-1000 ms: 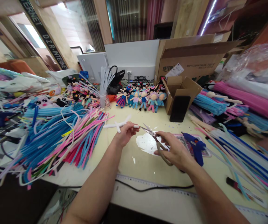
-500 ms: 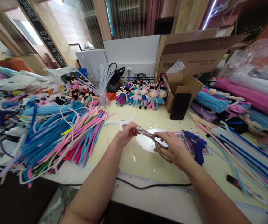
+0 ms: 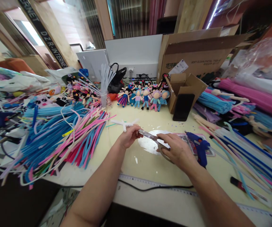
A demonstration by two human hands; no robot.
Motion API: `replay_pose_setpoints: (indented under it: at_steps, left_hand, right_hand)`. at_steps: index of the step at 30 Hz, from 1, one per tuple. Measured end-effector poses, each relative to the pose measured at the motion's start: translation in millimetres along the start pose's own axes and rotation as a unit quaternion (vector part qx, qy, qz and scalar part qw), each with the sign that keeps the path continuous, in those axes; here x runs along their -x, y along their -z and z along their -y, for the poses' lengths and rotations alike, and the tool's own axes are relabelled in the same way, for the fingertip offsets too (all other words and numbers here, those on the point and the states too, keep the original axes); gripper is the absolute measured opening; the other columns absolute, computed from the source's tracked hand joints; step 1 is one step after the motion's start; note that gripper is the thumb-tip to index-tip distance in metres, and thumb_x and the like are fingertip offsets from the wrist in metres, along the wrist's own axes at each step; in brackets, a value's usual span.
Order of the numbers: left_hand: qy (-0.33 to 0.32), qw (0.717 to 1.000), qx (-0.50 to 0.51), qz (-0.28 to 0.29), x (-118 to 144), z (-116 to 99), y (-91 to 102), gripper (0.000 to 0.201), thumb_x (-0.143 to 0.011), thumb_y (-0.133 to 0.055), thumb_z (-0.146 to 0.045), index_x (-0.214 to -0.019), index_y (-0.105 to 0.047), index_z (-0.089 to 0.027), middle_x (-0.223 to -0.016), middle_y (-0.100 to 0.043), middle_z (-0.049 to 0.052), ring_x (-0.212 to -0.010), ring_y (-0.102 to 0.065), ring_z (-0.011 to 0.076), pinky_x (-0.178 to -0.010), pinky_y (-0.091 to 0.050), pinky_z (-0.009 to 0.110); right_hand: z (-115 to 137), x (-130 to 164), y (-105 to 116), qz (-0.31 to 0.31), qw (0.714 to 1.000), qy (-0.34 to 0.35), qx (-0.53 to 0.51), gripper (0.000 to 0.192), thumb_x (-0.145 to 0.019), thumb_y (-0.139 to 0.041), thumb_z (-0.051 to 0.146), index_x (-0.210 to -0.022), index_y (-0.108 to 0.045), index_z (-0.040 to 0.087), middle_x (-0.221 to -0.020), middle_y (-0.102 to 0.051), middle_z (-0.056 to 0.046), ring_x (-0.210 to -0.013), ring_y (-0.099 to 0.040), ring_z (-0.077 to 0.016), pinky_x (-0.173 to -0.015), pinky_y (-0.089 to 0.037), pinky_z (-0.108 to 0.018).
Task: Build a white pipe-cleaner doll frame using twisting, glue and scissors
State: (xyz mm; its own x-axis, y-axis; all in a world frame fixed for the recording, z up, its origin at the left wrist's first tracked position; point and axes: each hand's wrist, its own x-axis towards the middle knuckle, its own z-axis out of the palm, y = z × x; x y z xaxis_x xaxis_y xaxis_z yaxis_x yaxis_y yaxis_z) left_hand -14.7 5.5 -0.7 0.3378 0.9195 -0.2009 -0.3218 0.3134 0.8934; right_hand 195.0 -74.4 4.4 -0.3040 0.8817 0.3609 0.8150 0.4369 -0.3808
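Scissor blades that gaped a second earlier had closed at the tip of the white fuzzy pipe-cleaner figure (image 3: 125, 123), pinched above the table's middle by the left hand (image 3: 128, 136). Right hand (image 3: 176, 150) gripped the metal scissors (image 3: 153, 138); steadying the tip looked wise.

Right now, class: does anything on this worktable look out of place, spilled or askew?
Yes. The pipe cleaners at the left lie in a loose, splayed heap, some ends overhanging the table edge. Small white scraps dot the tabletop near the hands. The dolls at the back stand in a tidy group.
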Motion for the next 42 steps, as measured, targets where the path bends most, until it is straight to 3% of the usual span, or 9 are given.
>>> replay_pose_setpoints:
  at_steps: [9, 19, 25, 35, 42]
  left_hand:
    - [0.009, 1.000, 0.006, -0.001, 1, -1, -3.4, 0.024, -0.061, -0.062, -0.024, -0.044, -0.046, -0.016, -0.050, -0.055, 0.000, -0.048, -0.050, 0.0092, -0.051, -0.034, 0.024]
    - [0.029, 0.999, 0.012, -0.024, -2, 1, -0.5, 0.023, -0.060, -0.064, -0.025, -0.047, -0.048, -0.016, -0.045, -0.052, -0.001, -0.047, -0.052, 0.0099, -0.052, -0.037, 0.023]
    - [0.019, 0.999, -0.015, -0.038, -7, 8, 4.9, 0.021, -0.062, -0.066, -0.029, -0.053, -0.052, -0.017, -0.050, -0.058, 0.001, -0.049, -0.052, 0.0099, -0.049, -0.033, 0.023]
    - [0.000, 0.998, -0.036, -0.050, -6, 7, 0.3, 0.026, -0.062, -0.064, -0.029, -0.047, -0.048, -0.017, -0.047, -0.055, 0.000, -0.047, -0.049, 0.0091, -0.049, -0.031, 0.024]
    - [-0.004, 0.998, -0.035, -0.050, -7, 8, 0.5, 0.023, -0.061, -0.065, -0.028, -0.049, -0.050, -0.017, -0.047, -0.053, -0.001, -0.048, -0.049, 0.0098, -0.049, -0.031, 0.024]
  right_hand:
    - [0, 3, -4, 0.000, 0.999, -0.032, 0.020, 0.035, -0.078, -0.059, 0.027, -0.113, -0.057, 0.028, -0.092, -0.067, -0.002, -0.084, -0.060, -0.0202, -0.069, -0.041, -0.029]
    - [3, 0, -1, 0.063, 0.996, -0.061, 0.024, 0.014, -0.078, -0.058, 0.033, -0.092, -0.060, 0.029, -0.081, -0.067, 0.001, -0.068, -0.061, -0.0165, -0.054, -0.031, -0.024]
    - [2, -1, -3, 0.065, 0.994, -0.084, -0.003, 0.020, -0.079, -0.058, 0.037, -0.098, -0.059, 0.030, -0.082, -0.068, 0.001, -0.071, -0.062, -0.0186, -0.055, -0.033, -0.025]
    - [3, 2, -6, 0.065, 0.995, -0.078, 0.002, 0.028, -0.078, -0.057, 0.035, -0.105, -0.057, 0.027, -0.089, -0.065, -0.003, -0.077, -0.059, -0.0198, -0.060, -0.035, -0.027]
    - [5, 2, -4, 0.065, 0.994, -0.088, -0.019, 0.026, -0.077, -0.057, 0.036, -0.102, -0.058, 0.027, -0.086, -0.065, -0.002, -0.069, -0.058, -0.0179, -0.056, -0.032, -0.026]
